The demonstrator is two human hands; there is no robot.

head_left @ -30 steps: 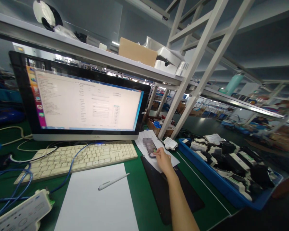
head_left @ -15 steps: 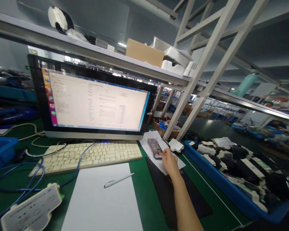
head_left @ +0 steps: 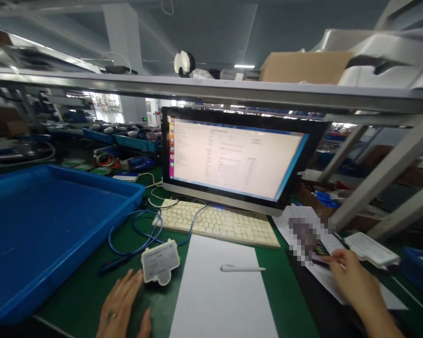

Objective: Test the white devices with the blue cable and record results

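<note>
My left hand (head_left: 121, 307) lies flat on the green mat, fingers spread, fingertips beside a small white device (head_left: 160, 260) with a blue cable (head_left: 141, 232) plugged into it. My right hand (head_left: 356, 284) rests at the right on a sheet of paper (head_left: 338, 279), fingers reaching to a phone (head_left: 308, 244) lying there; nothing is gripped. Between my hands lies a white sheet (head_left: 220, 295) with a white pen (head_left: 242, 268) on it.
A cream keyboard (head_left: 218, 223) sits before a lit monitor (head_left: 238, 157). A large blue tray (head_left: 45, 225) stands at the left. A white flat part (head_left: 370, 249) lies at the right. A shelf (head_left: 211, 89) with a cardboard box (head_left: 305, 65) runs overhead.
The view has swung left, bringing the blue tray and my left hand into sight. My right hand stays at the phone on the paper.
</note>
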